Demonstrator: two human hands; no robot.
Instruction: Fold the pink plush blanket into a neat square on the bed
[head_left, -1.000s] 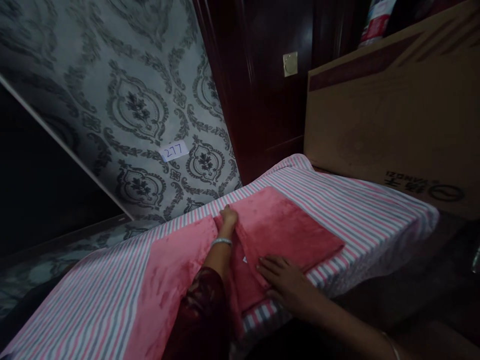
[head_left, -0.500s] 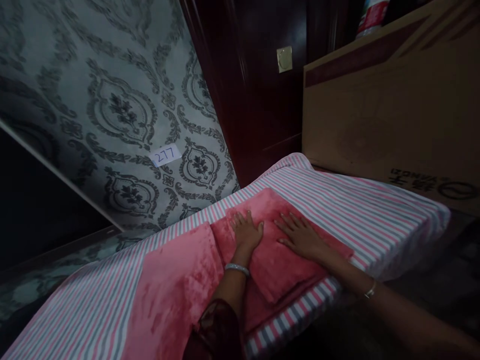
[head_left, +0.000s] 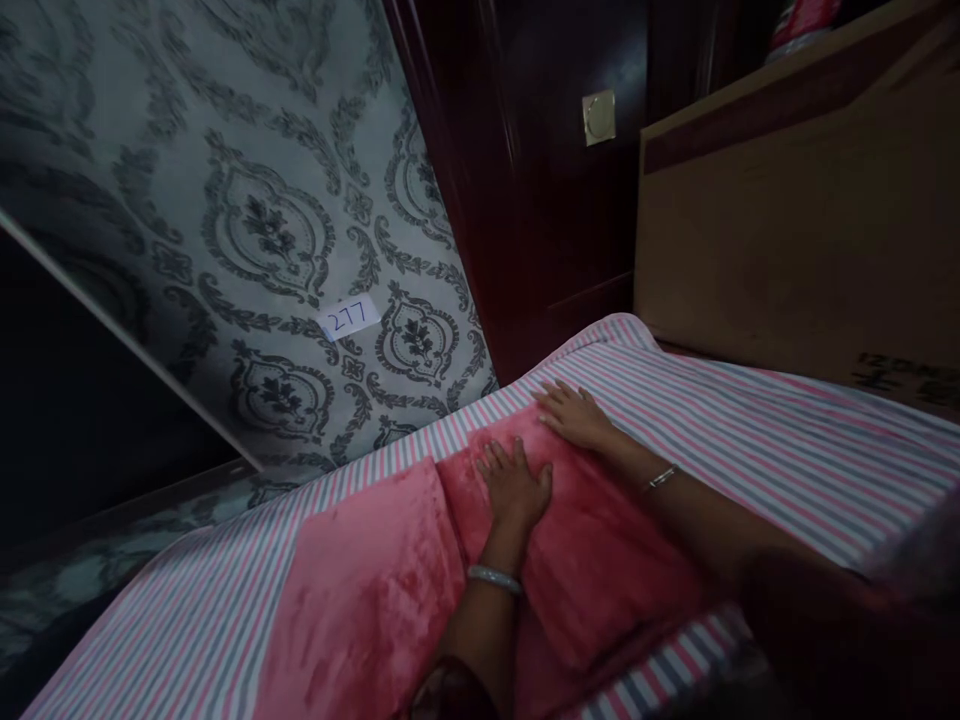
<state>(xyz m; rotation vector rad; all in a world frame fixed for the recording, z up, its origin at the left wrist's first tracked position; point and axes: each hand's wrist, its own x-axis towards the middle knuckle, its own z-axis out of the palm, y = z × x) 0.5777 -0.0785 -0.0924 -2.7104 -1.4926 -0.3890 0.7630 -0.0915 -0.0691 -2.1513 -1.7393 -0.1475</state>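
A pink plush cloth [head_left: 360, 580], partly folded over on its right side, lies on a striped sheet [head_left: 720, 420]. My left hand [head_left: 516, 488] rests flat on the folded part, fingers spread, with a bracelet at the wrist. Farther up and to the right, my right hand [head_left: 576, 415] lies over the cloth's far corner, its fingers stretched out and reaching past the edge onto the stripes. Neither hand grips anything. The cloth's near edge is partly hidden by my left forearm.
A large cardboard box [head_left: 795, 220] stands at the back right with a red container [head_left: 804, 25] on it. Behind the sheet are a dark wooden panel [head_left: 555, 200] and a patterned wall [head_left: 285, 180] bearing a paper label [head_left: 350, 316] marked 277.
My right hand has slid away from me, from the right part of the folded cloth to its far corner. My left hand stays flat in nearly the same place. The view has shifted slightly.
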